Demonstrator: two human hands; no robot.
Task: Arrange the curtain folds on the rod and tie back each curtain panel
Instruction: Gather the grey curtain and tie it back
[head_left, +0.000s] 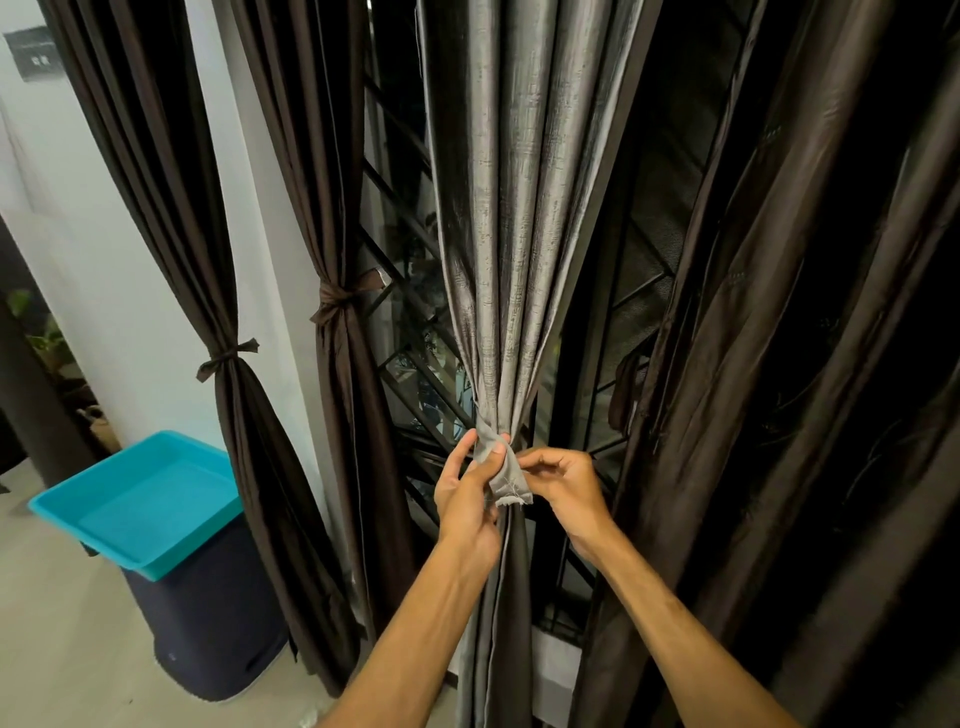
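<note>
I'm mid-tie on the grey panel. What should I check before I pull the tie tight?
1. Grey panel gathered into one bundle at the tie: ok.
2. Left hand grip on the tie strip: ok, the thumb pinches it.
3. Right hand grip: cannot tell, its fingers curl at the strip's edge.
4. Knot closed: cannot tell, the strip's frayed end hangs loose.
5. Far-left brown panel and second brown panel tied: ok.
6. Right brown panel tied: not ok, it hangs free.
</note>
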